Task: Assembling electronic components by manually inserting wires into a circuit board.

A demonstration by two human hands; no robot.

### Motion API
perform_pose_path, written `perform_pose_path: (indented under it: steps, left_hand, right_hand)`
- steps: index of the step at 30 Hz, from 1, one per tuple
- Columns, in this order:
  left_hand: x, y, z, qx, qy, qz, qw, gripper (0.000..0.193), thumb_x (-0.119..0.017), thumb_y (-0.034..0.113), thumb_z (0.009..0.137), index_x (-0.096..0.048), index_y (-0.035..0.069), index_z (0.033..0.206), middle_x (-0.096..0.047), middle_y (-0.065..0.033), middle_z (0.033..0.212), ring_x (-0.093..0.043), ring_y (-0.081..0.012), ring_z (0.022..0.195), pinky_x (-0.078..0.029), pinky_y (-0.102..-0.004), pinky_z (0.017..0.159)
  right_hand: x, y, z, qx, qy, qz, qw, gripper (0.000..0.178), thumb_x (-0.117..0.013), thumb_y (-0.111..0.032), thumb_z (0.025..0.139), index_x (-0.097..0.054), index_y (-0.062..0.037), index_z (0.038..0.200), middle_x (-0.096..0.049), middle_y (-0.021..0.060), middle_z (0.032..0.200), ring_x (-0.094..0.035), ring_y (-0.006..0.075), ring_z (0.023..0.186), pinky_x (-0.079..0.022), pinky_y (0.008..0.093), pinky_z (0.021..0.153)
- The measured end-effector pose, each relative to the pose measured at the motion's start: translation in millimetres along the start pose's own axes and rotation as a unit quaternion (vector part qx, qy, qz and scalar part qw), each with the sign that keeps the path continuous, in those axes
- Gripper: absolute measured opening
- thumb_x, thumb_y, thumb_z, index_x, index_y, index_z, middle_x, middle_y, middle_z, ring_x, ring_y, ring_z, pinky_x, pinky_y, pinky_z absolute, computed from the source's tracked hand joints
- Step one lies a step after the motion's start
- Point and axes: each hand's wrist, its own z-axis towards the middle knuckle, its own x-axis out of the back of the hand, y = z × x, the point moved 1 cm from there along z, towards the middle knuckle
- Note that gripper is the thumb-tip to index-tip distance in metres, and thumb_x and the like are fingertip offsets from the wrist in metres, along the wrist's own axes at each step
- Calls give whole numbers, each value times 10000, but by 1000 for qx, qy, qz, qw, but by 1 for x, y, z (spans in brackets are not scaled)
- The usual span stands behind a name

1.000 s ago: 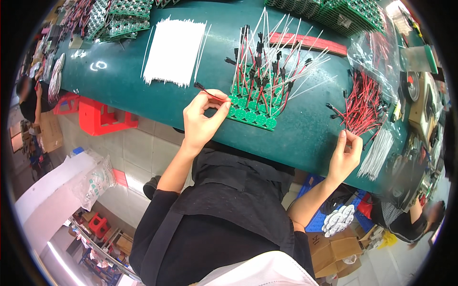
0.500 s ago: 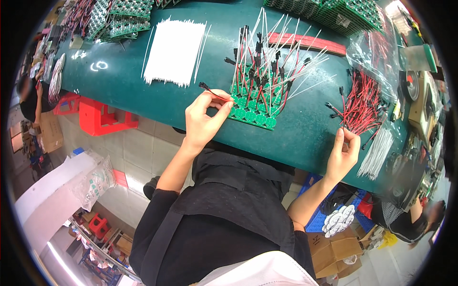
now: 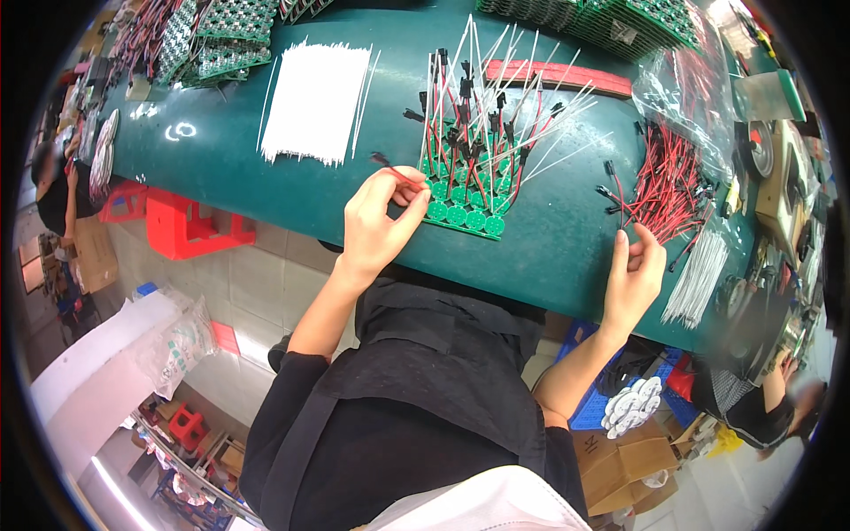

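My left hand pinches a red-and-black connector wire between thumb and fingertips, its black plug pointing up and left. It is held beside the left edge of a green circuit board panel made of round pieces. Several similar wires and thin white strips stand or lean on that panel. On the right, my right hand has thumb and index finger apart, at the near edge of a pile of red-and-black connector wires. A few loose wires lie by its fingertips; whether it touches one I cannot tell.
White strips form a flat stack left of the panel. Beyond the panel lies a red bar. More white strips lie near my right hand, beside a clear plastic bag. Stacked green boards stand at the back. Other people work at both sides.
My right thumb and index finger, close together before, have parted at the edge of the wire pile. My left hand keeps its pinch on the wire. The view has shifted slightly.
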Motion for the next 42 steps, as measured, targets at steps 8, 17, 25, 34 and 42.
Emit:
perform_pose_path:
  steps: [8,17,25,34,42]
  left_hand:
    - [2,2,6,70,-9,-66,995,303,-729,-27,802,-555,17,1046,-612,-64,893,-635,-106,717,-520,-239,618]
    - [-3,3,9,95,-51,-65,992,280,-744,25,797,-539,20,988,-589,-65,900,-633,-115,725,-530,-250,634]
    - [64,0,14,143,1,-99,985,156,-706,27,859,-586,9,957,-610,-13,904,-614,-90,823,-506,-229,726]
    - [123,-26,59,102,50,185,976,153,-645,191,842,-670,62,920,-665,-117,834,-675,-238,767,-541,-363,702]
    - [89,-50,92,103,-109,406,902,236,-652,255,802,-657,19,824,-676,-178,804,-680,-366,787,-552,-464,666]
  right_hand:
    - [74,103,10,-50,123,-199,971,214,-622,-176,936,-676,-50,1101,-606,113,913,-610,250,769,-500,369,690]
    - [86,155,17,-57,3,-292,955,179,-652,-144,893,-587,-15,999,-604,153,881,-612,342,801,-489,435,718]
    - [94,169,26,-32,-51,-326,943,221,-582,-101,849,-602,14,1037,-618,212,927,-614,385,856,-489,464,770]
    - [100,163,35,-41,-35,-361,931,219,-586,-220,934,-647,-18,994,-625,178,934,-618,371,864,-492,464,753]
    - [103,145,31,-10,-19,-459,888,253,-645,-294,895,-681,-55,969,-670,138,843,-660,287,785,-529,413,674]
